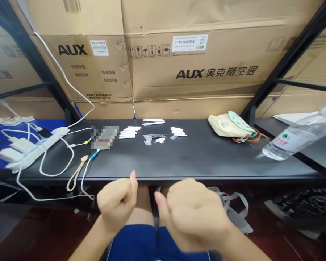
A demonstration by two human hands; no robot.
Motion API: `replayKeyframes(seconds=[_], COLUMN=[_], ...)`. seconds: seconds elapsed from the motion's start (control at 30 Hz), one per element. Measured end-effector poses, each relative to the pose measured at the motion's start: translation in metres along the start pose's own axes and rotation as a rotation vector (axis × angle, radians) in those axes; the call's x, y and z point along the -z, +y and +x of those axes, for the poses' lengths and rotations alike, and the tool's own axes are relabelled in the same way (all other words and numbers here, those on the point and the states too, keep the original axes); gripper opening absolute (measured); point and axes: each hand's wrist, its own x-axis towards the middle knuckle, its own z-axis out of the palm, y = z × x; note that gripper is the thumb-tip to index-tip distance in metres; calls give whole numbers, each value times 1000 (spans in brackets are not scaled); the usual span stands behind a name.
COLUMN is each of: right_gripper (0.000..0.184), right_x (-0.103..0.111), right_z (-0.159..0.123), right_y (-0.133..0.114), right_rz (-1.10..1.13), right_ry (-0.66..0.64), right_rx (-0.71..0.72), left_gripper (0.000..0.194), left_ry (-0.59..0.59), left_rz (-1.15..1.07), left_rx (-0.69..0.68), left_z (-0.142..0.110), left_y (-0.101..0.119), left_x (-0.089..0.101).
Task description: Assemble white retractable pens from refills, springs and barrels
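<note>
White rods (127, 132), roughly ten, left hand (116, 201), right hand (192, 214), both curled

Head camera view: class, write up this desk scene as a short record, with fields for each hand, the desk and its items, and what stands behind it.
Left hand: curled, thumb up, in front of the desk edge, holding nothing visible
Right hand: curled, blurred, apart from the left, holding nothing visible
Nearest surface: black desk, untouched
Desk centre: white pen-like sticks in rows; small clear parts
Desk left: white power strip with cables
Desk right: cream cloth bag; plastic water bottle, tilted
Behind: AUX cardboard boxes
</note>
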Motion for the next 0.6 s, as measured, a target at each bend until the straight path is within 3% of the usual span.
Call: replayKeyframes(seconds=[0.13, 0.27, 0.3, 0.4, 0.5, 0.6], right_gripper=[46, 41, 34, 17, 15, 19], right_x=[-22, -32, -36, -52, -69, -78], right_z=[37, 57, 62, 69, 64, 53], right_y=[59, 125, 141, 185, 212, 220], right_rz=[160, 100, 121, 147, 81, 63], right_ry=[233, 209, 152, 29, 52, 82], right_rx=[-13, -159, -218, -305, -299, -306], left_gripper=[45, 22, 16, 25, 23, 21], left_ry=[-294, -693, -739, -800, -817, -854], left_rz=[59, 91, 104, 96, 37, -46], left_rx=[41, 137, 153, 132, 90, 98], left_z=[30, 58, 62, 68, 63, 57], left_y=[-64, -124, -136, -162, -171, -168], left_x=[-38, -80, -89, -109, -116, -114])
